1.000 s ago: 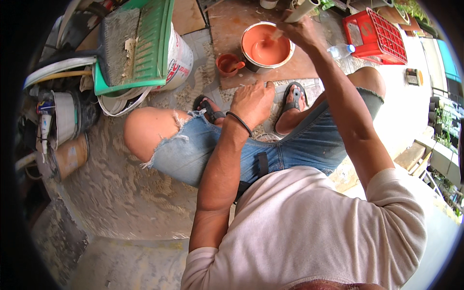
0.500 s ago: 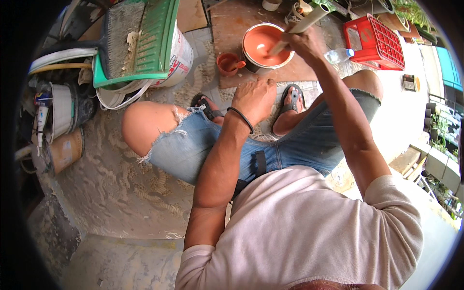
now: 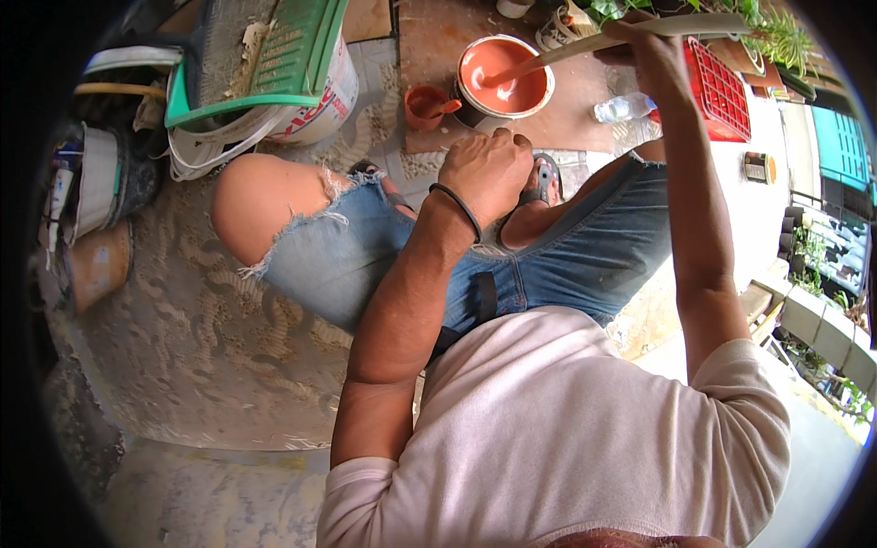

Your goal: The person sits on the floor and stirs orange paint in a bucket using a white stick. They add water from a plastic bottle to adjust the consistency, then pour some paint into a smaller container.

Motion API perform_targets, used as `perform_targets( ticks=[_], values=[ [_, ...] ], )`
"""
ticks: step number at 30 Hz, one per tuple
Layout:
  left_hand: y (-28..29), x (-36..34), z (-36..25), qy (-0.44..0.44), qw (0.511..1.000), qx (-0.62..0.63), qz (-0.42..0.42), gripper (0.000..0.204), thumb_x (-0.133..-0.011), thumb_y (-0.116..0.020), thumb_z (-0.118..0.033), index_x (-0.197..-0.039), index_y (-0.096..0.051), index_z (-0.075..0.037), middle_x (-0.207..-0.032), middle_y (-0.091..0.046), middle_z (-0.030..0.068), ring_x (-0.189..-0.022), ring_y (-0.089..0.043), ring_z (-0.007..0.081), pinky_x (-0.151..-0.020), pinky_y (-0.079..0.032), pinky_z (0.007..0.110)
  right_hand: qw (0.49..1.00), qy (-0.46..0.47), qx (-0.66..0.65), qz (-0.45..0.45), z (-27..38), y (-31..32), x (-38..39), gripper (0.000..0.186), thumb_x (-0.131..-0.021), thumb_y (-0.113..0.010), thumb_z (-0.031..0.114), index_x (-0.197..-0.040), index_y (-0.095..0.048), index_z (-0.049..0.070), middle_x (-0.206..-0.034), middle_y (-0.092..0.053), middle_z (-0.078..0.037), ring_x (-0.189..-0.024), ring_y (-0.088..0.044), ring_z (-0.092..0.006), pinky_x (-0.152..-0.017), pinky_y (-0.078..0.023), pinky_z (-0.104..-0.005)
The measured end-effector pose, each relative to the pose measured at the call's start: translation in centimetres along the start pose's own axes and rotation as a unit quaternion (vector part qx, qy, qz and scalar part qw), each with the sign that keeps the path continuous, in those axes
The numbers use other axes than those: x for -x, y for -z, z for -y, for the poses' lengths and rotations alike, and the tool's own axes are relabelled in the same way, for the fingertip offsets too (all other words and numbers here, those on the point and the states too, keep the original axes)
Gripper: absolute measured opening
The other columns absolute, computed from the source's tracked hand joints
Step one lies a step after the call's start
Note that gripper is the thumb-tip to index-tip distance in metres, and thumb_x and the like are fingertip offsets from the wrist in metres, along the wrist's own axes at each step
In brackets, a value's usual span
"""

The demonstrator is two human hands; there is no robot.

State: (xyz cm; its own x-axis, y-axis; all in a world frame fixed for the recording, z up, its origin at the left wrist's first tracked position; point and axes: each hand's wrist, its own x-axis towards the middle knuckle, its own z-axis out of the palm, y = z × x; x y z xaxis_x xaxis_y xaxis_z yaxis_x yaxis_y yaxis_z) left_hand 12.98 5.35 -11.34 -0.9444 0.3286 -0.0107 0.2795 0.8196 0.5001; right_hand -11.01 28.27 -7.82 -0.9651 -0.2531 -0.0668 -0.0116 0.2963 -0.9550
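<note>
My right hand [image 3: 650,60] is wrapped round a long pale pipe [image 3: 585,47]. The pipe's lower end dips into orange paint [image 3: 484,68] in a round bucket [image 3: 543,102], while its other end sticks out to the right past the hand. My left hand [image 3: 484,173], with a dark band on its wrist, is curled closed between my knees, just on the near side of the bucket. Its fingertips are hidden, so I cannot see whether it holds anything. Left of the bucket stands a small reddish cup [image 3: 422,111] with an orange-coated handle leaning out of it.
The bucket and cup rest on a brown board [image 3: 575,132]. Right of them are a clear plastic bottle [image 3: 624,108], a red crate [image 3: 720,96] and a small can [image 3: 757,167]. At the left, a green tray [image 3: 301,73] lies over a white bucket [image 3: 331,102].
My right hand has moved right and slightly up along with the pipe, which now lies at a flatter slant. The left hand stays curled in nearly the same place. The view has shifted slightly.
</note>
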Motion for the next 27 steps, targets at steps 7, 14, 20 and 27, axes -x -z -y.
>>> perform_targets(
  ticks=[7, 14, 20, 27],
  values=[
    [0.6, 0.2, -1.0, -0.031, 0.999, -0.019, -0.012, 0.024, -0.084, -0.063, -0.002, -0.107, -0.068, 0.001, -0.098, -0.073, 0.0199, -0.090, -0.076, 0.0385, -0.081, -0.060, 0.049, 0.993, -0.003, -0.018, -0.116, 10.4, 1.1, 3.8, 0.032, -0.086, -0.074, 0.004, -0.113, -0.058, -0.004, -0.095, -0.069, -0.022, -0.077, -0.076, -0.0407, -0.064, -0.070, -0.0465],
    [0.5, 0.5, -0.9, -0.028, 0.999, -0.012, -0.011, 0.025, -0.085, -0.062, -0.001, -0.109, -0.067, 0.003, -0.102, -0.073, 0.0218, -0.092, -0.076, 0.0385, -0.078, -0.060, 0.048, 0.993, 0.078, 0.022, -0.080, 15.5, 2.4, 5.3, 0.019, -0.090, -0.069, 0.006, -0.105, -0.062, -0.003, -0.093, -0.068, -0.017, -0.074, -0.076, -0.0335, -0.063, -0.070, -0.0413],
    [0.1, 0.5, -0.9, -0.020, 1.000, -0.010, -0.018, 0.038, -0.081, -0.081, -0.033, -0.104, -0.075, -0.003, -0.105, -0.075, 0.0161, -0.101, -0.076, 0.0309, -0.088, -0.060, 0.043, 0.988, 0.153, -0.006, 0.026, 18.0, 4.6, 6.4, 0.009, -0.093, -0.065, 0.002, -0.100, -0.064, -0.004, -0.088, -0.066, -0.015, -0.062, -0.072, -0.0234, -0.053, -0.066, -0.0283],
    [0.0, 0.6, -0.7, -0.049, 0.998, -0.006, -0.026, 0.025, -0.088, -0.060, -0.002, -0.112, -0.066, 0.002, -0.104, -0.074, 0.0190, -0.098, -0.075, 0.0369, -0.083, -0.058, 0.048, 0.945, 0.310, 0.093, 0.047, 18.0, 6.3, 5.3, 0.004, -0.094, -0.065, 0.001, -0.095, -0.066, -0.003, -0.088, -0.063, -0.011, -0.071, -0.072, -0.0211, -0.053, -0.065, -0.0250]
  ],
)
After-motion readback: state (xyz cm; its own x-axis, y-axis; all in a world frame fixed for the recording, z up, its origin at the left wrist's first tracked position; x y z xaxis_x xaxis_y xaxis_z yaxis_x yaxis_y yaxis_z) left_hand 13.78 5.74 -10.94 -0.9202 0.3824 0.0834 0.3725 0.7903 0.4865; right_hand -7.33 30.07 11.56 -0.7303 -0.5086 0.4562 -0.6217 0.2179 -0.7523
